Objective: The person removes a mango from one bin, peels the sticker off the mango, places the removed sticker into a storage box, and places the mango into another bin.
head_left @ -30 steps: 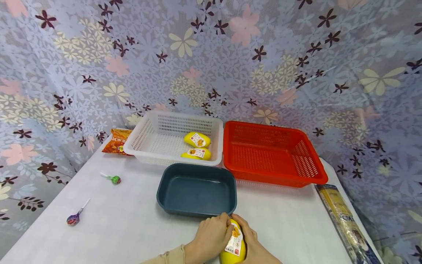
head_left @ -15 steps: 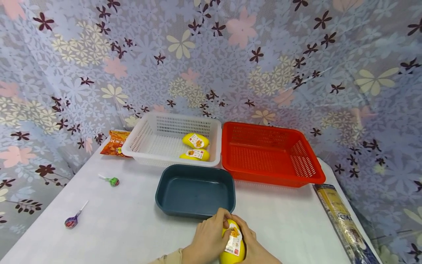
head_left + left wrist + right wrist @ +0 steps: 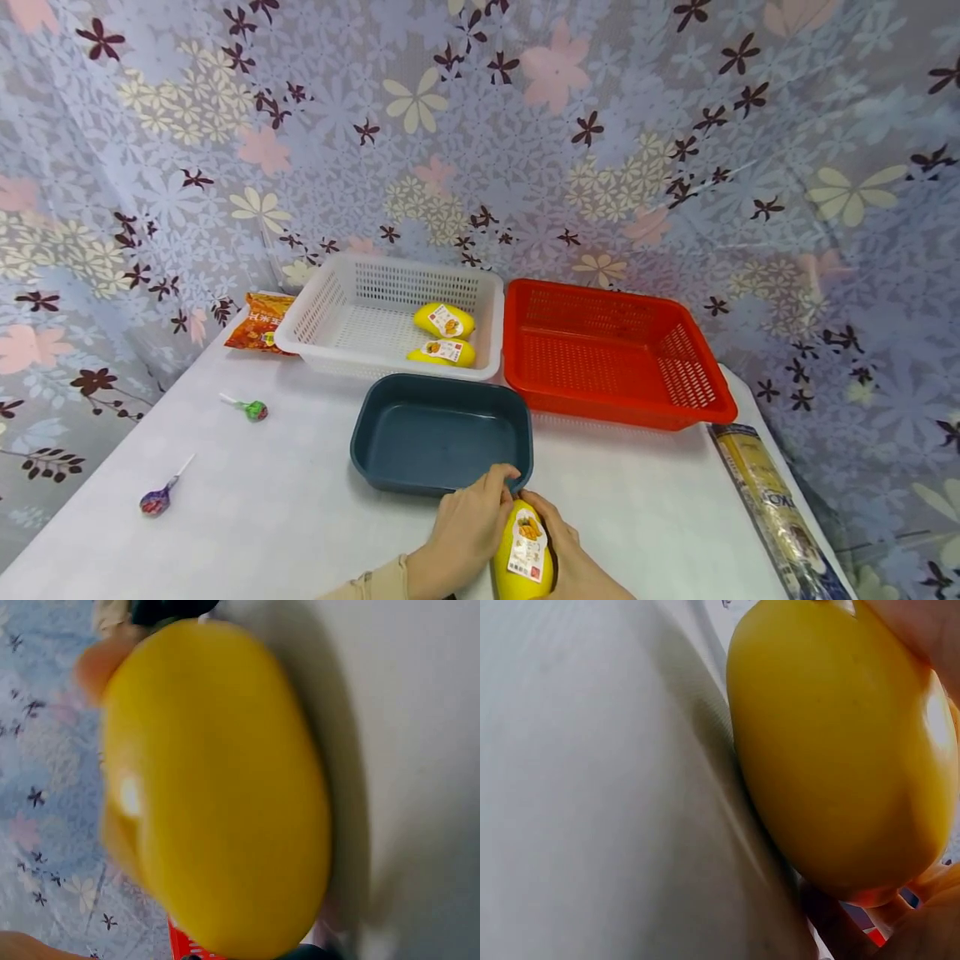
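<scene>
Head view: with label [image 3: 527, 546] up, at the near right corner of a dark tub [image 3: 442, 450], a yellow mango [image 3: 517, 583], with right hand [image 3: 566, 550] curled round its right side, probably against rolling, and left hand [image 3: 465, 529] bent close along its left side, unable to tell whether gripping. Left wrist view: mostly the mango's blurred, unlabelled skin beside the bench [image 3: 427, 787], too little for judging the left grip. Right wrist view: mango low at the bench, fingers [image 3: 926, 922] round its lower end, apparently for support.
</scene>
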Demonstrator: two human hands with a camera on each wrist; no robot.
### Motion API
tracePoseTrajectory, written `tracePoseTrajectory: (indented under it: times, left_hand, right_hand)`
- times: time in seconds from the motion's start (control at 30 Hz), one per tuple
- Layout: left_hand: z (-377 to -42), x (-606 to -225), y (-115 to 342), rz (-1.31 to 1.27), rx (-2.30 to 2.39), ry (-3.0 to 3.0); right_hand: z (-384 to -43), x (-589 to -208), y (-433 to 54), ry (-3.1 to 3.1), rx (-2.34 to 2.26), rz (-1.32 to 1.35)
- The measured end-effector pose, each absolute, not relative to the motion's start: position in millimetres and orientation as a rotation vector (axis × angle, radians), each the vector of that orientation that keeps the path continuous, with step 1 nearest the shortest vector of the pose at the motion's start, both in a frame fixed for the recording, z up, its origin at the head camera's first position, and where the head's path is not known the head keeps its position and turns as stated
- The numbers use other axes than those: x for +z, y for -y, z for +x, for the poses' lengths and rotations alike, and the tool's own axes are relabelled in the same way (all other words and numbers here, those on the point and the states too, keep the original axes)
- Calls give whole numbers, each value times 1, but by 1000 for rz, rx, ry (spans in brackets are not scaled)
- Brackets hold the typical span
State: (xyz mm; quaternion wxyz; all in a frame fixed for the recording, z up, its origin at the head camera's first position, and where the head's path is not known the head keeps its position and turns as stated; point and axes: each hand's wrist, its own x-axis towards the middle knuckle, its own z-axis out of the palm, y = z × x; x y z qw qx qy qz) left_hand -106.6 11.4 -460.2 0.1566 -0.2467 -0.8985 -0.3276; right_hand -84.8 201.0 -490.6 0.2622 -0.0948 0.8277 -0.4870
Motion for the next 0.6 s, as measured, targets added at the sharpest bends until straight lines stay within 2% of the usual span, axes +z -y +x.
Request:
tracePoseTrajectory:
  times: [0.23,0.6]
  left_hand:
    - [-105,-459,-10,-786,-918,2638]
    - [-104,-458,-10,-777,-870,2654]
  right_hand:
    - [-84,-493,-201,-2250,-1301,-231]
    - [-83,-490,-201,-2216,-1297,-192]
